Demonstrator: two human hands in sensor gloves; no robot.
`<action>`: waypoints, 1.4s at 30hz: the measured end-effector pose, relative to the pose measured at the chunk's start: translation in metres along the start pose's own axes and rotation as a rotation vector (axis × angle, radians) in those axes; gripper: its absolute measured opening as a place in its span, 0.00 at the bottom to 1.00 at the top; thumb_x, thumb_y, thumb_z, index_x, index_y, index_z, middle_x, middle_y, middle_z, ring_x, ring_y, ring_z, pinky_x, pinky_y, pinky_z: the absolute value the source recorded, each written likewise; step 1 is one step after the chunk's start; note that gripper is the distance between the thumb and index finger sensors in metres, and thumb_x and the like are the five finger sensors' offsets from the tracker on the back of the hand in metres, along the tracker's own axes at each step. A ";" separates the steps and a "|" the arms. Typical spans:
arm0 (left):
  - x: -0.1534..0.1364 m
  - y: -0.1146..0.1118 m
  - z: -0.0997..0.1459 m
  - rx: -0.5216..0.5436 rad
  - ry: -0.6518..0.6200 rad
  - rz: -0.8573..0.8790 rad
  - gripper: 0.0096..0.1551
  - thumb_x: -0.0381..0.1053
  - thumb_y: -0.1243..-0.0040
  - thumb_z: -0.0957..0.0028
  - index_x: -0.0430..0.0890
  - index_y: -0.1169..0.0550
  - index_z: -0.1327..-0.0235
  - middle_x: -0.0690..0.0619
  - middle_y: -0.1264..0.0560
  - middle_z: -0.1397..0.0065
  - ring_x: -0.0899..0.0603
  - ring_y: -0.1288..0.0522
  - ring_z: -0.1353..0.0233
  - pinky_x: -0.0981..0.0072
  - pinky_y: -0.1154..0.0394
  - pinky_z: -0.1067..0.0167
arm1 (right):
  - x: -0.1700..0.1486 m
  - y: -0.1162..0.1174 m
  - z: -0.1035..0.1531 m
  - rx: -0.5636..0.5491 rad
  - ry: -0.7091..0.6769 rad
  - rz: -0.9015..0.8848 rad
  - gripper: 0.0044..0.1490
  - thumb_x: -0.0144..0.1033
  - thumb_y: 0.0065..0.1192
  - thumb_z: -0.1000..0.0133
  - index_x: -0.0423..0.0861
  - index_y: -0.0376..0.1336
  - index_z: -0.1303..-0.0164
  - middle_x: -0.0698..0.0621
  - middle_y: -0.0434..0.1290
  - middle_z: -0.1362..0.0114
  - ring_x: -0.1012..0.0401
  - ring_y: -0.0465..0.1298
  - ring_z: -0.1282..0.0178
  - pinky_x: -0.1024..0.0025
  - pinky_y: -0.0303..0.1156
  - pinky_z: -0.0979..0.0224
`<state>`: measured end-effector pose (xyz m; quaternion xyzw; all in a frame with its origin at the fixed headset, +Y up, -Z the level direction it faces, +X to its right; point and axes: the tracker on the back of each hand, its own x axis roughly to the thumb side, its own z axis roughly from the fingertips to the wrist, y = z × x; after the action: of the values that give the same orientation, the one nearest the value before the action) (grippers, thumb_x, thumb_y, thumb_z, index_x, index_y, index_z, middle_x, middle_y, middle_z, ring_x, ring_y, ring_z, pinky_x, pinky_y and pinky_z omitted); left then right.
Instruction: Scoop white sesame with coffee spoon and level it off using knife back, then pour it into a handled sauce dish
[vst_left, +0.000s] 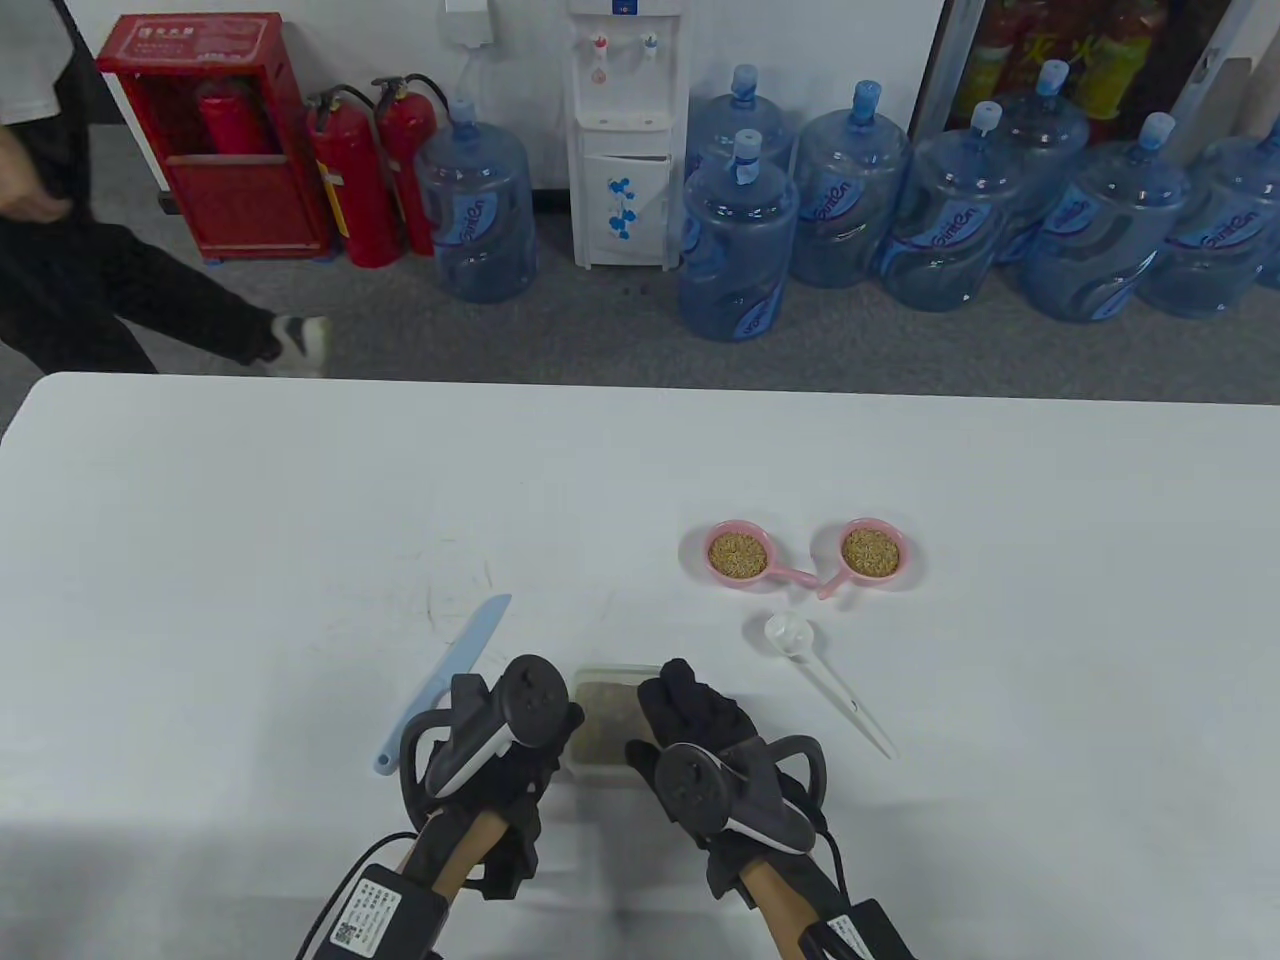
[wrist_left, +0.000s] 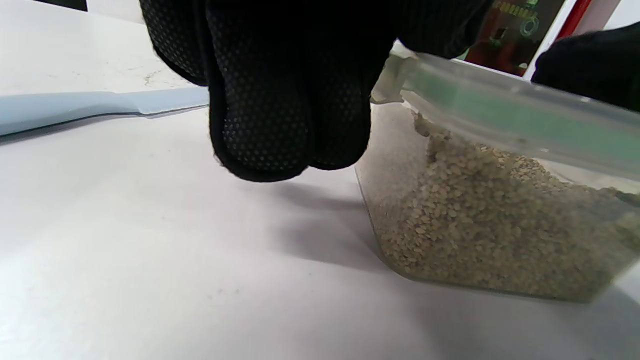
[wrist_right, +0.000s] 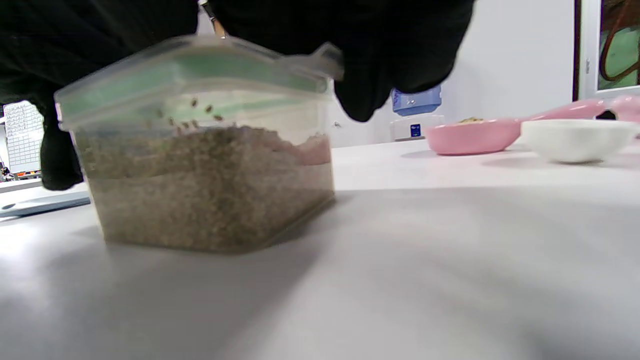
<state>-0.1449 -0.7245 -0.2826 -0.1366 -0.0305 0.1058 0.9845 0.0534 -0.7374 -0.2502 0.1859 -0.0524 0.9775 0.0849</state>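
Observation:
A clear sesame container (vst_left: 608, 725) with a green-sealed lid (wrist_right: 190, 70) stands between my hands, about half full of sesame (wrist_left: 475, 225). My left hand (vst_left: 520, 760) holds its left side, with curled fingers (wrist_left: 285, 125) hanging beside the lid's corner. My right hand (vst_left: 690, 700) lies over the right side, and its fingers (wrist_right: 375, 75) grip the lid by a raised tab. The light blue knife (vst_left: 450, 680) lies left of the left hand. To the right lies the white coffee spoon (vst_left: 825, 685), empty. Two pink handled sauce dishes (vst_left: 740, 553) (vst_left: 872, 550) beyond it hold sesame.
The white table's far edge (vst_left: 640, 385) runs across the middle of the table view. Behind it are water bottles (vst_left: 740, 240), a dispenser and fire extinguishers. A person's leg (vst_left: 150, 310) is at far left beyond the table.

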 end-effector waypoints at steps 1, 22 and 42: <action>0.000 0.000 0.000 -0.004 0.000 0.013 0.27 0.57 0.47 0.35 0.40 0.20 0.36 0.51 0.14 0.45 0.44 0.10 0.48 0.46 0.29 0.28 | 0.000 0.000 0.000 -0.001 -0.001 0.000 0.41 0.58 0.49 0.36 0.45 0.59 0.18 0.39 0.55 0.11 0.47 0.69 0.18 0.49 0.65 0.19; -0.021 -0.006 -0.007 -0.109 0.076 0.369 0.31 0.55 0.42 0.36 0.43 0.30 0.24 0.50 0.21 0.34 0.44 0.15 0.40 0.42 0.33 0.25 | -0.001 0.000 0.001 -0.005 -0.002 -0.003 0.41 0.58 0.49 0.36 0.45 0.59 0.18 0.39 0.55 0.11 0.47 0.70 0.18 0.49 0.66 0.19; -0.014 -0.006 -0.003 -0.085 0.079 0.316 0.26 0.53 0.44 0.35 0.38 0.21 0.34 0.49 0.15 0.43 0.44 0.11 0.49 0.44 0.30 0.27 | -0.002 0.001 0.001 -0.007 -0.002 -0.015 0.41 0.58 0.49 0.36 0.45 0.59 0.18 0.39 0.56 0.12 0.47 0.71 0.19 0.49 0.67 0.20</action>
<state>-0.1569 -0.7344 -0.2842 -0.1855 0.0255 0.2526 0.9493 0.0551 -0.7387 -0.2503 0.1871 -0.0547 0.9764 0.0931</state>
